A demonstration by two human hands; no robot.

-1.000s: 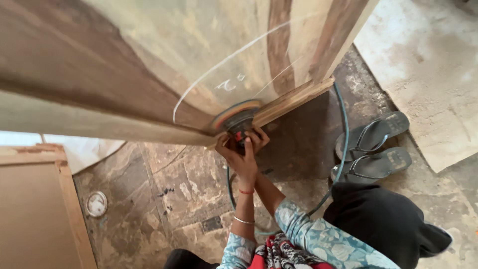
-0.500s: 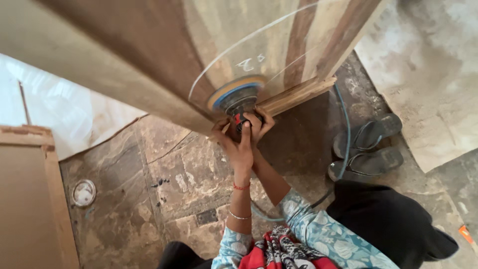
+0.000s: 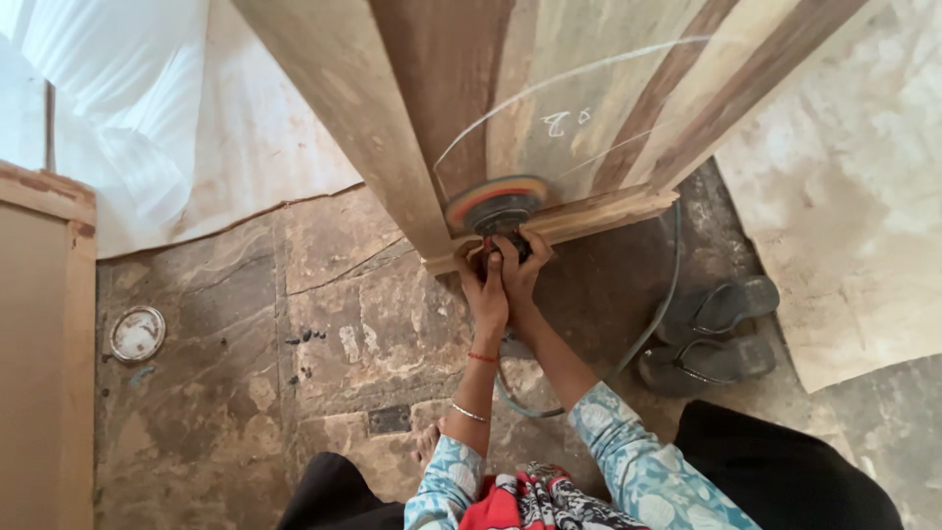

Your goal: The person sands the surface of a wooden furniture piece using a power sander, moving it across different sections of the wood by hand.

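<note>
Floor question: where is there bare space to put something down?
The stone floor is bare between the round tin and the left hand. It is crowded on the right: a hose loops beside the sandals, and both hands grip the grinder against the board.

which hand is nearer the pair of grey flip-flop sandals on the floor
Right. The right hand grips the round disc sander on the side toward the grey flip-flop sandals; the left hand grips it on the far side.
</note>
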